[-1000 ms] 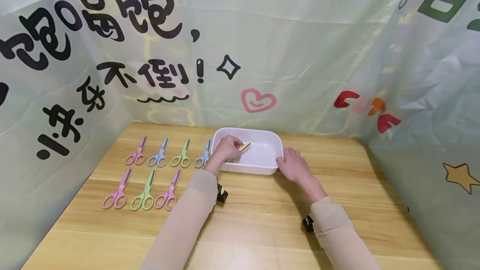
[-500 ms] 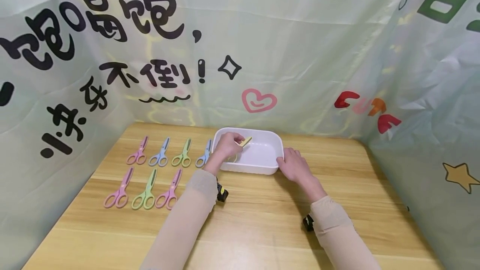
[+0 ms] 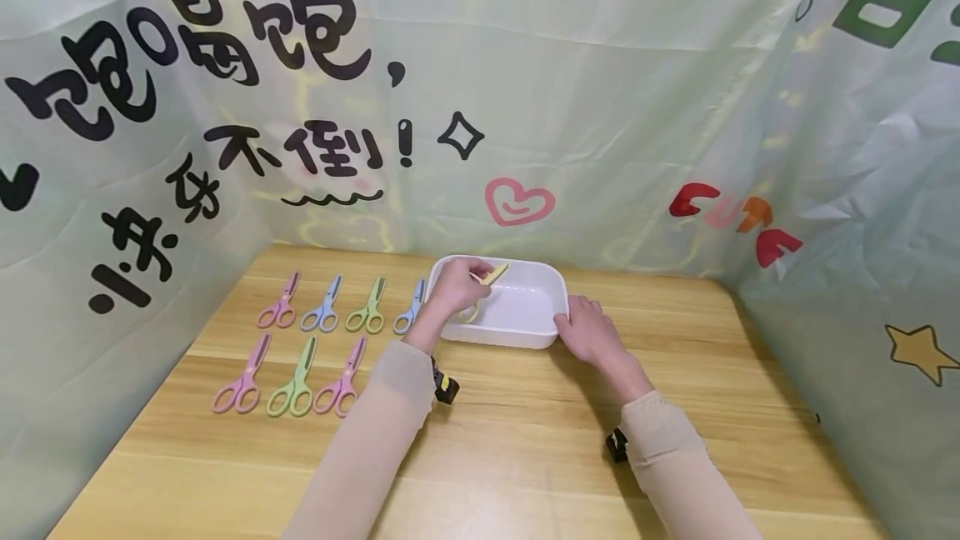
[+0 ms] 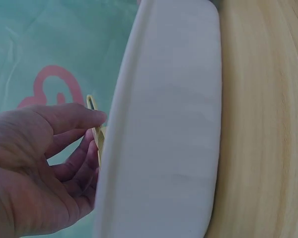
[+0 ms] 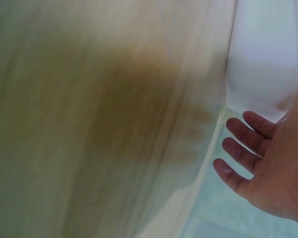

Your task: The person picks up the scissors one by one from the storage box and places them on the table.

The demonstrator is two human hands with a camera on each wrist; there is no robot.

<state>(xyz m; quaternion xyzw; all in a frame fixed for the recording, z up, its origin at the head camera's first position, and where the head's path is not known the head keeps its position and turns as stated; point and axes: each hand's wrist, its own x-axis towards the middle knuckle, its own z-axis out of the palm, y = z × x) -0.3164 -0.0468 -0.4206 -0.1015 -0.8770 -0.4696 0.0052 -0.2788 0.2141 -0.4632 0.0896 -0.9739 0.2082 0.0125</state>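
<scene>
My left hand (image 3: 457,283) pinches a pair of yellow scissors (image 3: 496,274) over the left part of a white plastic tub (image 3: 517,338). The blades point up and to the right, and a handle loop hangs below the fingers. In the left wrist view, thumb and fingers hold the scissors (image 4: 100,140) beyond the tub's wall (image 4: 164,119), which hides their lower part. At the tub's right end is my right hand (image 3: 592,330), its thumb at the rim. The right wrist view has that hand's fingers (image 5: 244,156) spread and loosely extended beside the tub's end (image 5: 265,54).
Left of the tub, several scissors lie in two rows on the wooden table (image 3: 525,457): pink (image 3: 278,307), blue (image 3: 322,308) and green (image 3: 366,312) in the back row, pink and green in the front. A printed cloth (image 3: 600,107) walls the table behind and at both sides.
My left hand has lifted slightly with the yellow scissors, whose blades now stand higher over the tub. The right hand stays at the tub's end. The head view has shifted slightly.
</scene>
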